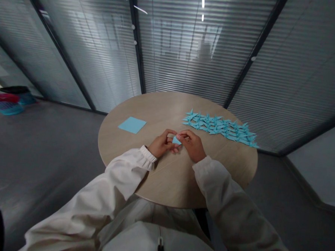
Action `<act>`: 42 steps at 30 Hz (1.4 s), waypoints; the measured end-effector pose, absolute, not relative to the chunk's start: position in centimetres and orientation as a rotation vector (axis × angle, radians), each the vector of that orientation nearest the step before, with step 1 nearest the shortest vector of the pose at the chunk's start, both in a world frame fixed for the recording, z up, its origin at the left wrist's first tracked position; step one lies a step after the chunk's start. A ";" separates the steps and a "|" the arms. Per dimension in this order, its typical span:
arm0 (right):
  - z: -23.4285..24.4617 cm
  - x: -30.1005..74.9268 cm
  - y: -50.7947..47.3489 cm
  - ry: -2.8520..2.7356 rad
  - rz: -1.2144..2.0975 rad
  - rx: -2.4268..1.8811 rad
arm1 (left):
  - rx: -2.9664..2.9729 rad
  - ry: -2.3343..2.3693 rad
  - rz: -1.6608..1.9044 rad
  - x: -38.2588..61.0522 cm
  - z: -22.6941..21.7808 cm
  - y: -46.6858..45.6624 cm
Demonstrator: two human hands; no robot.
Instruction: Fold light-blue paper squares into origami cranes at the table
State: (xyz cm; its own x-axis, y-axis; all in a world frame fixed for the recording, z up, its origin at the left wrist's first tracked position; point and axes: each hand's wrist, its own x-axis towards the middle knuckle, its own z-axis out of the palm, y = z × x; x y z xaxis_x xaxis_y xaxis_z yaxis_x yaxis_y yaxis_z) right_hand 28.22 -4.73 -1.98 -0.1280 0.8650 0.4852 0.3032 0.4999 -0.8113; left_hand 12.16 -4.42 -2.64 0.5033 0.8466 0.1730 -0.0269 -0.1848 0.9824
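Note:
My left hand (162, 144) and my right hand (193, 145) meet over the middle of a round wooden table (164, 177). Between their fingertips is a small folded piece of light blue paper (176, 140); both hands pinch it, fingers curled. A flat square stack of blue paper sheets (132, 124) lies on the table to the left of my left hand. To the right, behind my right hand, several folded blue paper figures (220, 127) lie in rows.
Glass walls with blinds stand close behind the table. Grey floor surrounds it. At the far left on the floor sit coloured baskets (10, 101). My white sleeves and lap fill the bottom of the view.

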 end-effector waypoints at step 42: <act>-1.9 28.7 -4.4 -1.672 0.750 -1.103 | 1.857 0.982 1.202 11.3 -1.9 -3.8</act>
